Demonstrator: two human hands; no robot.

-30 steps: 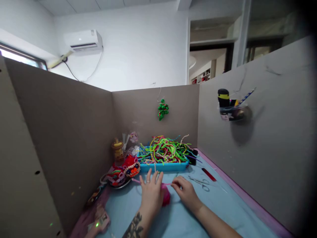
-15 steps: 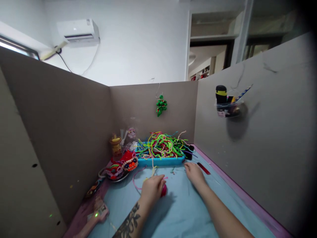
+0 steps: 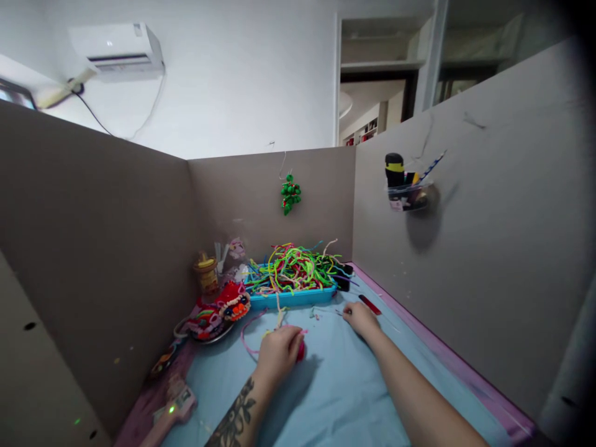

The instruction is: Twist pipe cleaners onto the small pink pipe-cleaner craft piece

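Note:
My left hand (image 3: 279, 352) is closed above the blue cloth, pinching a small rounded red piece (image 3: 300, 352). Most of that piece is hidden by the fingers. A pink yarn-like strand (image 3: 243, 335) loops out to the left of this hand, and a pale strand (image 3: 279, 310) runs from it toward the tray. My right hand (image 3: 362, 318) is pinched shut farther right, near the tray's front right corner. A thin, dark little thing pokes out from its fingertips, too small to name. Bits of scrap (image 3: 315, 315) lie between the hands.
A blue tray (image 3: 298, 298) heaped with colourful strands stands at the back. Red stitched-looking pieces (image 3: 235, 301) rest on a metal dish at left, near a pink tool with a green light (image 3: 172, 408). A dark red strip (image 3: 370, 304) lies at right. Grey panels surround the table.
The whole view has shifted, so everything sits slightly more to the left. My right hand has turned a little, and a thin tip now shows at its fingers. My left hand keeps hold of the red piece.

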